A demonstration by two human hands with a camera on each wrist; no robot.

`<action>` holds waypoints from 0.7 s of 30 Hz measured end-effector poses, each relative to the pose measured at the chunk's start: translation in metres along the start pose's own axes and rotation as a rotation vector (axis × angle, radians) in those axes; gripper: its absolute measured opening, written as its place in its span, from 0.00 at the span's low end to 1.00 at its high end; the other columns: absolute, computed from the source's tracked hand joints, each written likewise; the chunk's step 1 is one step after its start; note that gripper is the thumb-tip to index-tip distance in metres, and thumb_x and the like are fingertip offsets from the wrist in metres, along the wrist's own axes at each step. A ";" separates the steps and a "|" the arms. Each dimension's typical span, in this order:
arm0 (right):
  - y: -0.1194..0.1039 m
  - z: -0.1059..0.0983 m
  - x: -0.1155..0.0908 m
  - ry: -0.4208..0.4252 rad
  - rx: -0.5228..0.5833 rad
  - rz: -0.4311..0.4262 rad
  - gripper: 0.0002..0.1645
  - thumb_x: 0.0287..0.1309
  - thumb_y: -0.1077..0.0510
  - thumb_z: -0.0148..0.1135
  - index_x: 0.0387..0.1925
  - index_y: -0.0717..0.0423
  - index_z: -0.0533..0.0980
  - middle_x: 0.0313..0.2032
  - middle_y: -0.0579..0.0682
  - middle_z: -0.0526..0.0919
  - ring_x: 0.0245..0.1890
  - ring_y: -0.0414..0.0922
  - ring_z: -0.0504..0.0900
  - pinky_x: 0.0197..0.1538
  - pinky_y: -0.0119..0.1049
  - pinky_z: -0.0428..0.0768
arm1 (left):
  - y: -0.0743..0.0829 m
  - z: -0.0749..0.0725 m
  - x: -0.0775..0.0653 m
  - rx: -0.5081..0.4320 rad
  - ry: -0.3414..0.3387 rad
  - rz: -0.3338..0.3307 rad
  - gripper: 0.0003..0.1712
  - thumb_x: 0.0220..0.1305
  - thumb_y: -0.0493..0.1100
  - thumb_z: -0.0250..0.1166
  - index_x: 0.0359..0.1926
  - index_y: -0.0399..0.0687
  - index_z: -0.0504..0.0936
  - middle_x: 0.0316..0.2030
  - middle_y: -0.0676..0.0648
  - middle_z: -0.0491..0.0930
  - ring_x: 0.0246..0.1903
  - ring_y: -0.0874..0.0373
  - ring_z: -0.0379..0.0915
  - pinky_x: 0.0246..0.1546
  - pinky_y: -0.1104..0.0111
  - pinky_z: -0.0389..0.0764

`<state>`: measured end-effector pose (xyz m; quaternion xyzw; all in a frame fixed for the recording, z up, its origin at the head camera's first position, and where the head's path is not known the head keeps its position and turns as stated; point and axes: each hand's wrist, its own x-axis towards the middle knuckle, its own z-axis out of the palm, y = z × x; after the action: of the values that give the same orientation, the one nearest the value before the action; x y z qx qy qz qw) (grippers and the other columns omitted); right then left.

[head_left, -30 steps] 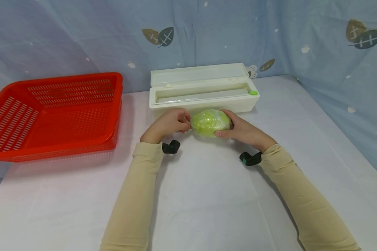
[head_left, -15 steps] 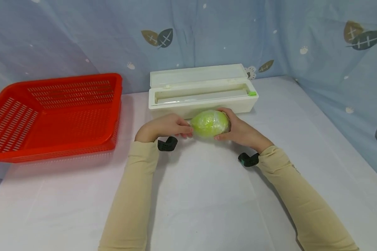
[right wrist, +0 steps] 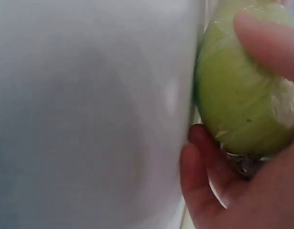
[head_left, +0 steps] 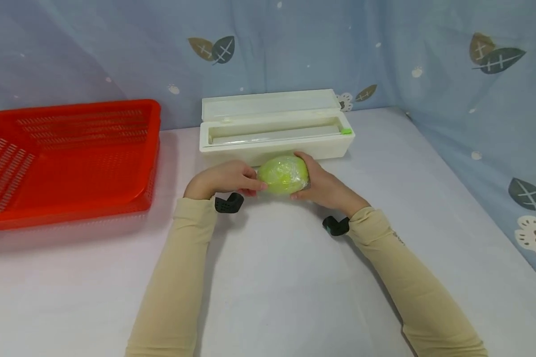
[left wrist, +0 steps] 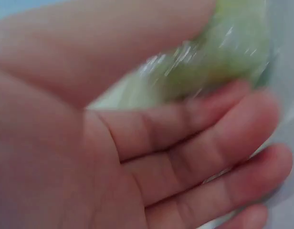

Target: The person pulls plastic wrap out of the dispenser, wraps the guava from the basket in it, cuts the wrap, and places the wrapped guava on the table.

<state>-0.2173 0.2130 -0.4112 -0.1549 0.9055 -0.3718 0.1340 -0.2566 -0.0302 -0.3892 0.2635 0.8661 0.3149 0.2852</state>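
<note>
A green, rounded fruit (head_left: 284, 174) tightly wrapped in clear cling film lies on its side in front of the white box in the head view. My right hand (head_left: 323, 186) grips its right end, thumb on the near side and fingers round the far side. In the right wrist view, gathered film (right wrist: 245, 162) bunches at that end of the fruit. My left hand (head_left: 230, 178) is at the opposite end, thumb tip touching the wrapped surface. The left wrist view shows its fingers (left wrist: 209, 152) loosely extended beside the shiny film, blurred; the thumb tip is cut off there.
Behind the fruit, a long white cling-film box (head_left: 277, 148) stands with its lid (head_left: 270, 106) raised, a roll (head_left: 277, 135) inside and a green slider (head_left: 346, 131) at its right. A red plastic basket (head_left: 85, 208) sits at the left. A patterned blue curtain (head_left: 303, 49) hangs behind.
My left hand has gone from pinching a film tail at the fruit's left end to laying its thumb against that end. The view has shifted slightly right; my right hand keeps its grip.
</note>
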 end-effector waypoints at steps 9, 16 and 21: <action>-0.003 0.004 -0.001 -0.101 0.188 -0.036 0.57 0.52 0.57 0.62 0.66 0.40 0.30 0.66 0.50 0.35 0.65 0.48 0.42 0.62 0.50 0.46 | 0.002 0.005 0.001 0.022 0.005 -0.048 0.29 0.51 0.64 0.60 0.26 0.39 0.76 0.21 0.46 0.76 0.21 0.57 0.69 0.26 0.68 0.69; -0.002 0.003 -0.006 -0.122 0.163 -0.001 0.63 0.49 0.51 0.65 0.64 0.29 0.24 0.68 0.51 0.33 0.65 0.49 0.43 0.62 0.51 0.49 | 0.000 0.011 -0.003 0.075 0.016 -0.107 0.33 0.48 0.69 0.58 0.39 0.44 0.74 0.32 0.46 0.76 0.26 0.57 0.72 0.34 0.67 0.71; -0.005 -0.008 -0.007 -0.101 0.123 -0.042 0.63 0.47 0.51 0.67 0.66 0.32 0.28 0.68 0.51 0.37 0.65 0.49 0.46 0.61 0.50 0.53 | 0.011 0.007 -0.003 0.066 0.102 -0.009 0.41 0.50 0.66 0.59 0.60 0.51 0.63 0.53 0.49 0.68 0.46 0.57 0.69 0.48 0.65 0.68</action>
<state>-0.2124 0.2174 -0.4013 -0.1839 0.8696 -0.4211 0.1808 -0.2469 -0.0227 -0.3850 0.2524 0.8905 0.2981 0.2332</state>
